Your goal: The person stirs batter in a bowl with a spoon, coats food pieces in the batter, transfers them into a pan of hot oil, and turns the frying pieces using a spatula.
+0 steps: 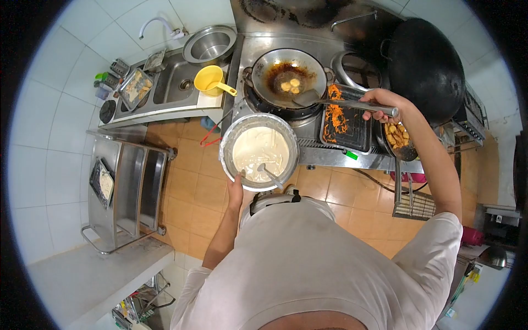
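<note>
My left hand (235,192) grips the near-left rim of a metal bowl (226,159) at my waist. Pale batter (258,146) fills the bowl, and a ladle (270,176) rests in it against the near rim. My right hand (385,104) is closed around the long metal handle of a wok spatula (352,103). The spatula's blade reaches the right inner side of a wok (308,63) on the stove. Several small round yellow pieces (290,86) lie together in the dark oil of that wok.
Right of the wok sits a black tray (357,135) with orange shreds. Beyond it is a pan of fried pieces (397,135). A large black wok (426,71) leans at the right. At left are a sink (170,82), a yellow dipper (210,80) and a steel trolley (126,187).
</note>
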### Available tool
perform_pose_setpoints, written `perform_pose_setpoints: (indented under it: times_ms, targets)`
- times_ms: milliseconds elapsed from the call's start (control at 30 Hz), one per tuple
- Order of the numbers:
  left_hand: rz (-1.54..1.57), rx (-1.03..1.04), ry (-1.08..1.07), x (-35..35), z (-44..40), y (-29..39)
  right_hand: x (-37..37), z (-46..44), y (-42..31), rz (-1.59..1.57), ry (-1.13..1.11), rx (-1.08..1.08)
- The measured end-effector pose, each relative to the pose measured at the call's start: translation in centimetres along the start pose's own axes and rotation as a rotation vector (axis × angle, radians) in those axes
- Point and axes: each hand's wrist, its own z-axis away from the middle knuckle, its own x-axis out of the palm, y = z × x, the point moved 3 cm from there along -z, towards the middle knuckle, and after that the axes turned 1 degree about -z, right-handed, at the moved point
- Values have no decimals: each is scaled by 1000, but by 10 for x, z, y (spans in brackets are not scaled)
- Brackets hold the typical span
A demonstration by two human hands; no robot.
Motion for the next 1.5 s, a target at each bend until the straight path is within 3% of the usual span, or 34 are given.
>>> perform_pose_setpoints:
  times_ms: [567, 900, 1500]
  targets:
    - [41, -79, 30, 3, 2, 5, 6, -2, 4, 30, 40, 3]
    - [48, -134, 14, -12, -11, -30, 1, -9, 10, 21, 22, -17]
    - [61, -53, 38, -5, -7, -19, 5, 4, -1, 88, 76, -10]
